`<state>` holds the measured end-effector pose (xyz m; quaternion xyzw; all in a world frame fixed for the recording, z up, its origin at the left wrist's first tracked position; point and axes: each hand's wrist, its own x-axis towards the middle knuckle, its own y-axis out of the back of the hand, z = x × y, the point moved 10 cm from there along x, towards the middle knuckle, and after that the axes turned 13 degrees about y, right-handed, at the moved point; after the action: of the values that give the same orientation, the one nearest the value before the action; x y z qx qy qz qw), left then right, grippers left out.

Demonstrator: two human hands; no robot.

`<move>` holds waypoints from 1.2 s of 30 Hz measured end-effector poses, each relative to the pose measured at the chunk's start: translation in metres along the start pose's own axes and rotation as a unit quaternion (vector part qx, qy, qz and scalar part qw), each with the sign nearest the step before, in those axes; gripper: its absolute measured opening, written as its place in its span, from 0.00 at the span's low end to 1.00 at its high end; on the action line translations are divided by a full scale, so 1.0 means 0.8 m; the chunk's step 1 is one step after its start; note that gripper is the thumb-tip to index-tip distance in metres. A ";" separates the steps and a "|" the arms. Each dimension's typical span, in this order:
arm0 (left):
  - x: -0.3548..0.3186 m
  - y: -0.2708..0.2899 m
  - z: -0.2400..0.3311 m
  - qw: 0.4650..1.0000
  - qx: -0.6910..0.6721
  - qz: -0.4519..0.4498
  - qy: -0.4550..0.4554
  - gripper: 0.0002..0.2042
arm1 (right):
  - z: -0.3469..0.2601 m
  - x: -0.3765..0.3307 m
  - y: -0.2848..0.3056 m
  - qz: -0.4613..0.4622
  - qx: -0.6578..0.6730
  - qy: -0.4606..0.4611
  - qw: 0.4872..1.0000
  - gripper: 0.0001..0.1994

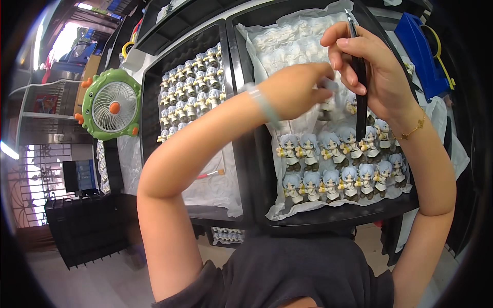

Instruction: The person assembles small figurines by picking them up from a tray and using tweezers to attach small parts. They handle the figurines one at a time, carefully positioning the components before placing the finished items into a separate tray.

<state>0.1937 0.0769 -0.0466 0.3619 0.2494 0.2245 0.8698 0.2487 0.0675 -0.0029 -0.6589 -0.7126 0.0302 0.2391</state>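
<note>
Blurred by motion, my left hand (300, 90) is closed over the tray, pinching a small figurine (328, 84) whose details are smeared. My right hand (380, 66) grips a slim black tool (360, 97) with a pointed metal tip that sticks up past the fingers; whether it is a knife or a brush I cannot tell. Below both hands, figurines (332, 149) with pale blue hair and white clothes stand in rows on a thin white sheet (280, 211) in a black tray (303, 226). Farther back, whitish covering (287, 38) partly veils more figurines.
To the left, a second black tray (233, 61) holds more rows of figurines (192, 82) and a red-handled brush (210, 173). Beyond it stands a green fan (90, 105) with orange feet. A blue container (418, 56) with a yellow-green handle lies at the far right.
</note>
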 end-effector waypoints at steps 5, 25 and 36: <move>-0.113 0.038 -0.050 0.871 -0.476 -0.039 0.112 0.25 | 0.003 -0.006 -0.017 -0.024 0.004 -0.013 1.000 0.11; -0.202 0.047 -0.052 0.893 -0.449 0.026 -0.013 0.38 | 0.030 -0.011 -0.014 -0.025 -0.054 -0.042 0.997 0.13; -0.198 0.007 -0.043 0.851 -0.520 -0.063 0.021 0.39 | 0.008 -0.072 -0.147 -0.372 -0.468 0.178 0.781 0.29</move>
<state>0.0492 0.0080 -0.0203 -0.1649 0.1364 0.2737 0.9377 0.1389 -0.0011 0.0160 -0.3667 -0.7737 -0.5163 0.0164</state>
